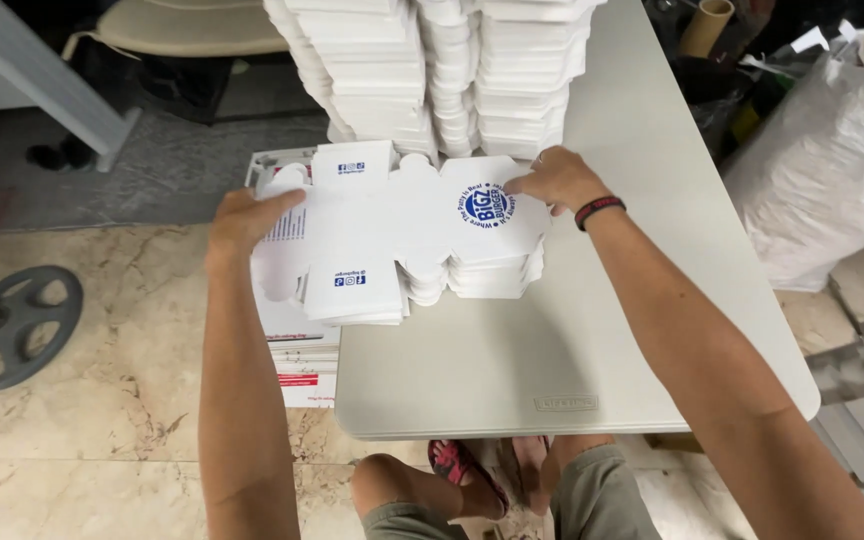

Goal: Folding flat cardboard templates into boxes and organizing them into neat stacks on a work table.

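A stack of flat white die-cut carton blanks [392, 250] with a round blue and red print lies on a pale table [512, 370], overhanging its left edge. My left hand [244, 218] grips the left end of the top blank. My right hand [559, 178], with a dark wristband, presses its fingers on the blank's right end near the round print. Both hands are on the same top sheet.
Tall piles of folded white cartons [432, 70] stand at the table's far end. A white sack [832, 170] sits to the right, a cardboard tube [704, 25] behind it. A grey wheel-shaped stand base [12, 325] lies on the marble floor at left. My knees and sandals [462, 470] are under the table's near edge.
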